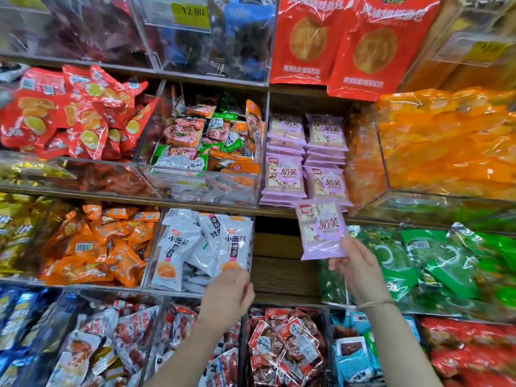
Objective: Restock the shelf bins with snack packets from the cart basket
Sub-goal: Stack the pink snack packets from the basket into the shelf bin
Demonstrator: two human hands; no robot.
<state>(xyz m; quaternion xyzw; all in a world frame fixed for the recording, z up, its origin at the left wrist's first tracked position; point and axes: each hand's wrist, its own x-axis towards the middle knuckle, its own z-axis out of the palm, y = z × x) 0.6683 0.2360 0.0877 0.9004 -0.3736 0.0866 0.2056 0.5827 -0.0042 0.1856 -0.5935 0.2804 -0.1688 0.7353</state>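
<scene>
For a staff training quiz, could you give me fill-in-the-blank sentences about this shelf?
The right hand holds a ____ packet.
The left hand is at the bin holding ____ packets.
The big bags on the top shelf are ____.
Missing: purple; white; red.

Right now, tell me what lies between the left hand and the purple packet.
Head view: only a bare wooden shelf gap separates the left hand from the purple packet.

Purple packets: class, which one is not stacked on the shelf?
The purple packet pinched by the right hand, held below the shelf; the other purple packets lie stacked in two columns on that shelf.
</scene>
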